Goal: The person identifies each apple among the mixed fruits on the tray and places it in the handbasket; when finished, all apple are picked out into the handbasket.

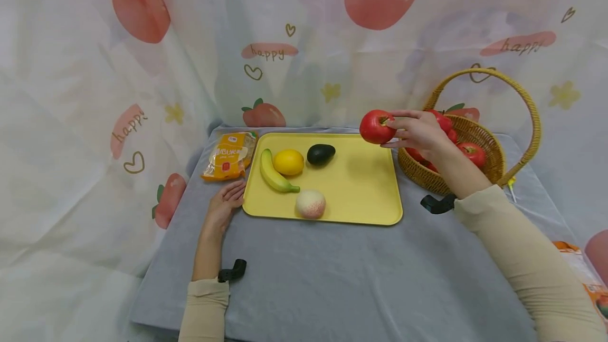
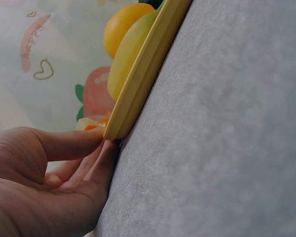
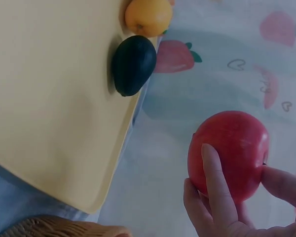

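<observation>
My right hand [image 1: 418, 130] holds a red apple [image 1: 377, 126] in the air over the tray's far right part. In the right wrist view, fingers and thumb grip the apple [image 3: 229, 153] from two sides. At the left edge of the yellow tray [image 1: 361, 194], my left hand [image 1: 225, 205] pinches the rim, thumb on top and fingers low against the side. On the tray lie a banana [image 1: 274, 173], a lemon [image 1: 288, 162], a dark avocado [image 1: 321, 154] and, near the front edge, a pale peach [image 1: 311, 204].
A wicker basket [image 1: 489, 125] with a tall handle stands right of the tray, holding several red fruits [image 1: 471, 154]. An orange food packet [image 1: 229, 156] lies behind my left hand. Grey cloth [image 1: 323, 273] covers the table, and a printed curtain [image 1: 204, 25] hangs behind.
</observation>
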The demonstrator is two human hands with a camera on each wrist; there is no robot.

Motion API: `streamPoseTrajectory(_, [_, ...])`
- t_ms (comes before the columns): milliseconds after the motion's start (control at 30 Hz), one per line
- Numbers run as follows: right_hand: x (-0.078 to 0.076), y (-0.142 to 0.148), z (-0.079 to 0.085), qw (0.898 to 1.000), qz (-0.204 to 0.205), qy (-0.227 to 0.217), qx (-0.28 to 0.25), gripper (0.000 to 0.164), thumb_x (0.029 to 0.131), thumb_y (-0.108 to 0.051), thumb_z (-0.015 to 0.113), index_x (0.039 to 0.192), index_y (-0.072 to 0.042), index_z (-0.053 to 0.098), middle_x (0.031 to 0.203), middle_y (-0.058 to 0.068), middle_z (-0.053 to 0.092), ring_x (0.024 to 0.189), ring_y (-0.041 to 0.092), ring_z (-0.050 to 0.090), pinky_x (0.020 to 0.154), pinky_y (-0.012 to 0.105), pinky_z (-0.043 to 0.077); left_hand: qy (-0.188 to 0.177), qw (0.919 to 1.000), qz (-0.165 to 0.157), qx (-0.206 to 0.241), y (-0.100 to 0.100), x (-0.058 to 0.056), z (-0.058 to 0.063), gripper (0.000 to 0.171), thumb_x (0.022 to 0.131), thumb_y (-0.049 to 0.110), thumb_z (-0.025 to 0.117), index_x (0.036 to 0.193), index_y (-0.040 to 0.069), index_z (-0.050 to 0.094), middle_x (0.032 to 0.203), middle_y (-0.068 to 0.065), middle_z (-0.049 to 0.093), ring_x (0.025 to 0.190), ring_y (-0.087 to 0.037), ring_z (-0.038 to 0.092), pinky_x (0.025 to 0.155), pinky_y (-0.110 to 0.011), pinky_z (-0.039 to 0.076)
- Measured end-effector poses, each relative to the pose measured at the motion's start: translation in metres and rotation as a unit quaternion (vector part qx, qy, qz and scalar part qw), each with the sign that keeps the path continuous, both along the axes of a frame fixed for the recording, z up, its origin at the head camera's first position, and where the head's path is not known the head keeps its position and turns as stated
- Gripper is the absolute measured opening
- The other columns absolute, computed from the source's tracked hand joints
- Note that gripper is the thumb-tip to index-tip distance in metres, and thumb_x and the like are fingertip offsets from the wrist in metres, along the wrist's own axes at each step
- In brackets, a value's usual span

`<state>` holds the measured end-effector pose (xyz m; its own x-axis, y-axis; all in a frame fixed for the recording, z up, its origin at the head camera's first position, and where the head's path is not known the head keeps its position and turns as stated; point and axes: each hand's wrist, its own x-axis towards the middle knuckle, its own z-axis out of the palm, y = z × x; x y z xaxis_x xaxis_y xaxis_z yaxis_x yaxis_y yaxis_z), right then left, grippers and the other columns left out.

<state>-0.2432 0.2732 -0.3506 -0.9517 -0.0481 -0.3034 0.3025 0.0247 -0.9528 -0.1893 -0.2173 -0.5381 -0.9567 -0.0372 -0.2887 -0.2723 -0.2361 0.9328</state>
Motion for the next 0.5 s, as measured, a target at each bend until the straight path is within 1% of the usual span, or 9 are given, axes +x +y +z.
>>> streamPoseTrajectory(67, [0.002, 0.005, 0.0, 1.0, -0.002, 0.001, -0.003, 0.067, 0.1, -0.019, 0.07, 0.158, -0.005, 0.038, 0.161, 0.018, 0.035, 0.13, 0.036, 0.06, 0.083, 0.045, 0.061, -0.003, 1.0, 0.0, 0.0, 0.0, 0.0, 0.0, 0.061, 0.096, -0.018, 0.056, 0.153, 0.0, 0.046, 0.156, -0.019, 0.049, 0.143, -0.027, 0.05, 0.102, -0.024, 0.05])
streamPoseTrajectory(133, [0.003, 0.008, 0.0, 1.0, -0.007, 0.003, -0.003, 0.067, 0.099, -0.02, 0.071, 0.157, -0.004, 0.04, 0.157, 0.017, 0.04, 0.118, 0.029, 0.067, 0.082, 0.046, 0.061, -0.005, 1.0, 0.0, -0.001, 0.0, -0.001, -0.001, 0.061, 0.096, -0.018, 0.057, 0.153, 0.001, 0.046, 0.156, -0.018, 0.05, 0.143, -0.027, 0.05, 0.102, -0.024, 0.05])
streamPoseTrajectory(233, [0.007, 0.014, 0.001, 1.0, -0.012, 0.006, 0.001, 0.065, 0.099, -0.02, 0.072, 0.155, -0.005, 0.042, 0.149, 0.014, 0.046, 0.104, 0.02, 0.072, 0.08, 0.045, 0.061, -0.009, 0.9999, 0.0, -0.003, 0.0, -0.001, 0.0, 0.06, 0.097, -0.017, 0.057, 0.153, 0.001, 0.047, 0.156, -0.017, 0.05, 0.143, -0.026, 0.05, 0.102, -0.024, 0.05])
streamPoseTrajectory(300, [0.01, 0.017, 0.002, 1.0, -0.014, 0.005, -0.001, 0.065, 0.099, -0.02, 0.072, 0.155, -0.006, 0.042, 0.145, 0.012, 0.049, 0.1, 0.019, 0.074, 0.08, 0.045, 0.061, -0.011, 0.9999, 0.001, -0.004, 0.0, -0.001, 0.0, 0.06, 0.097, -0.017, 0.057, 0.153, 0.002, 0.047, 0.155, -0.017, 0.051, 0.143, -0.026, 0.05, 0.102, -0.024, 0.05])
streamPoseTrajectory(400, [0.014, 0.023, 0.004, 1.0, -0.014, 0.001, 0.001, 0.065, 0.099, -0.019, 0.071, 0.156, -0.006, 0.042, 0.14, 0.008, 0.051, 0.1, 0.019, 0.074, 0.081, 0.043, 0.062, -0.01, 0.9999, 0.003, -0.005, 0.001, -0.001, 0.0, 0.06, 0.097, -0.017, 0.056, 0.153, 0.001, 0.047, 0.155, -0.017, 0.051, 0.143, -0.026, 0.051, 0.103, -0.025, 0.05])
streamPoseTrajectory(500, [0.017, 0.028, 0.006, 1.0, -0.013, 0.001, 0.012, 0.065, 0.1, -0.019, 0.07, 0.158, -0.007, 0.041, 0.138, 0.006, 0.051, 0.099, 0.016, 0.074, 0.082, 0.042, 0.061, -0.005, 1.0, 0.002, -0.008, 0.001, -0.001, 0.0, 0.06, 0.097, -0.017, 0.056, 0.154, 0.001, 0.046, 0.156, -0.018, 0.05, 0.143, -0.026, 0.05, 0.104, -0.025, 0.049])
